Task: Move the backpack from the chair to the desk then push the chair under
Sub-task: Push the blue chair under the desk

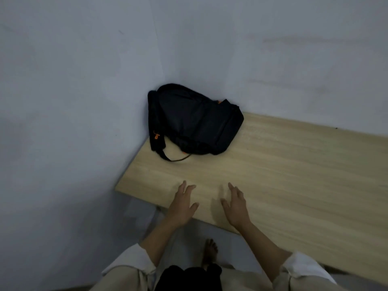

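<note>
Backpack [194,120], black with small orange tabs, lies flat on the far left corner of the worktop [294,175], pushed up against the two walls [73,80] where they meet, one strap trailing toward the front edge. Its long axis runs roughly left to right along the back wall. Well apart from it, nearer the person, the left hand [181,204] and the right hand [236,206] hang over the front edge of the worktop, both with fingers spread and loose, holding nothing. The bag lies ahead of both hands and slightly to the left, so the left hand is a little nearer to it. With the bag already resting on the worktop, the first half of the task looks done; what remains is the chair, which is not in view. The next reach would likely turn away from the bag, down or back toward wherever the chair stands. A bare foot [210,252] shows on the floor below.
</note>
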